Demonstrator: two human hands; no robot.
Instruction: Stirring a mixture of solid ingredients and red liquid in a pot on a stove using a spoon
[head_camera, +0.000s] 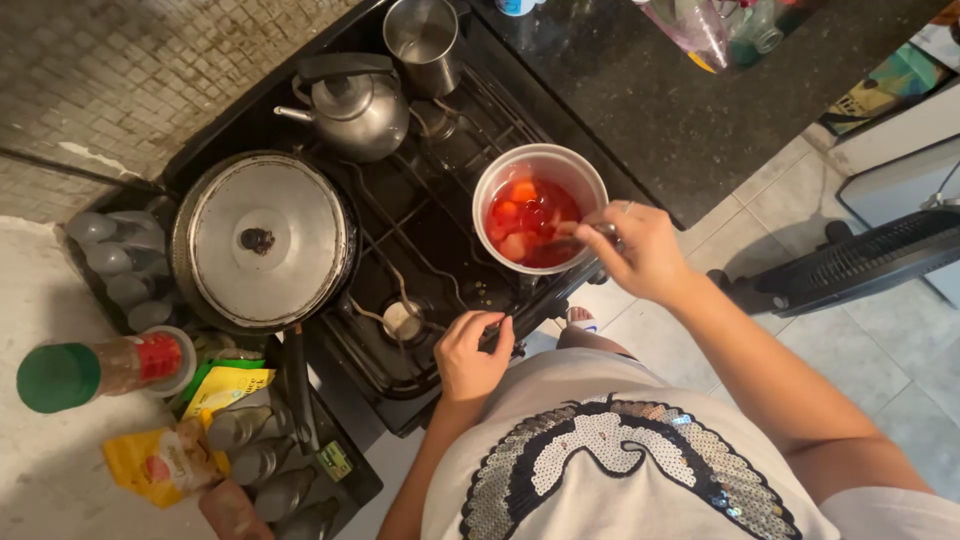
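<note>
— What do we have in our hands?

— Our right hand (640, 250) is closed around a metal spoon (598, 230), its tip down in the small white pot (540, 207) of red liquid with pale and orange chunks. Our left hand (472, 350) is curled around the pot's dark handle (545, 300).

— And where does the pot sit?

— On the front right burner of the black stove (400, 240), just beside the dark counter (640, 90).

— What else do we see on the stove?

— A large lidded pan (262, 240) at the left, a steel kettle (352, 105) behind it, and a metal cup (424, 42) at the back. A green-capped bottle (100, 368) and yellow packets (165, 460) lie to the left.
</note>
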